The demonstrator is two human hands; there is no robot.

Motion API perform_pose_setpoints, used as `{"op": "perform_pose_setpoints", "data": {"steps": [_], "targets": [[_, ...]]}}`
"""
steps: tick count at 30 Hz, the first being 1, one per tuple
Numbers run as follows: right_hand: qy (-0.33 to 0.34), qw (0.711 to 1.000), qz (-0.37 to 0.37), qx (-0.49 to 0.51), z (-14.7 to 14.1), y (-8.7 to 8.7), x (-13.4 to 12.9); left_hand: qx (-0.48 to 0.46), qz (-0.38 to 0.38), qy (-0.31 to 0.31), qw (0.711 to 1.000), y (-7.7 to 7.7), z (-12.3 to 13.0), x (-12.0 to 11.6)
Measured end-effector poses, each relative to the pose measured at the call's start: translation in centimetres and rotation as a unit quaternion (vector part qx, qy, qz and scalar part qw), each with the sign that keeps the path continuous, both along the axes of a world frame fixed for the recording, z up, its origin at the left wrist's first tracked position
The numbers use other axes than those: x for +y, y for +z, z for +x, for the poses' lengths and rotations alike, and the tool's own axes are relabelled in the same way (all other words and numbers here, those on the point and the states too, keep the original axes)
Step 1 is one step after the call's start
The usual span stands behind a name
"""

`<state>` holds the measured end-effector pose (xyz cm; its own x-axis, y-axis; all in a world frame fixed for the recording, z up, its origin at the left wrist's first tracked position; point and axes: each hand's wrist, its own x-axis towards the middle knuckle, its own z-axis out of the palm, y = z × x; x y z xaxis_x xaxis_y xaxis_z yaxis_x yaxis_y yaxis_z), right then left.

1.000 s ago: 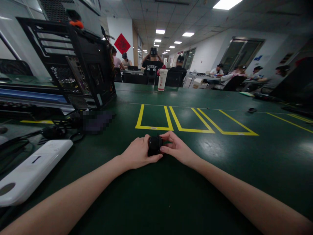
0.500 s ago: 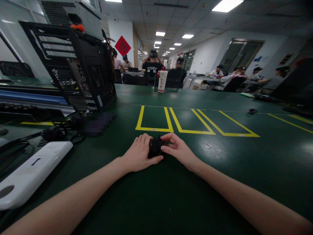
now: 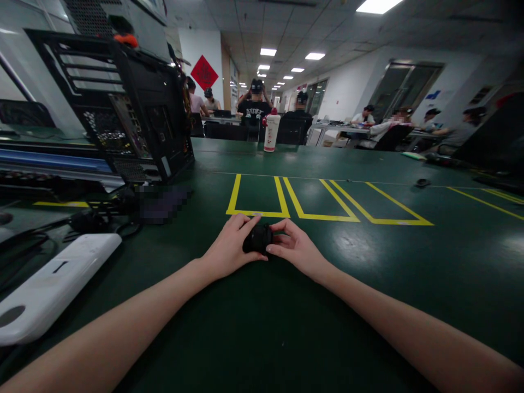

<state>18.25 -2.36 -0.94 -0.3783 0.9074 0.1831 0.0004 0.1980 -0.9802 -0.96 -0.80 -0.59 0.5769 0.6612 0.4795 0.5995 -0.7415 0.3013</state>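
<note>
black object [image 3: 258, 238] within left grip [image 3: 227, 247]

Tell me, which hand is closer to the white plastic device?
Left. The left hand curves around a small black object, to the right of the white plastic device and apart from it. The right hand is farther off, at the object's right side.

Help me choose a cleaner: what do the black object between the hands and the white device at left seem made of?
Black object: perhaps plastic, with a dull dark surface; too small and shadowed to rule out metal.
White device: probably hard plastic, glossy, from its smooth rounded edges and soft highlights.
</note>
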Motion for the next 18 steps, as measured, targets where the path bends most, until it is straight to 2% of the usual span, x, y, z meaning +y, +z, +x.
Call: {"op": "perform_pose_setpoints", "data": {"steps": [7,14,18], "targets": [[0.027,1.0,0.007,0.005,-0.44,0.13,-0.36,-0.001,-0.013,-0.021,1.0,0.28,0.12,-0.59],[0.017,0.999,0.028,-0.004,-0.43,0.19,-0.5,0.009,0.024,-0.043,0.999,0.75,0.2,-0.88],[0.021,1.0,0.023,-0.003,-0.36,0.07,-0.41,0.03,0.034,-0.036,0.998,0.67,0.2,-0.71]]}}
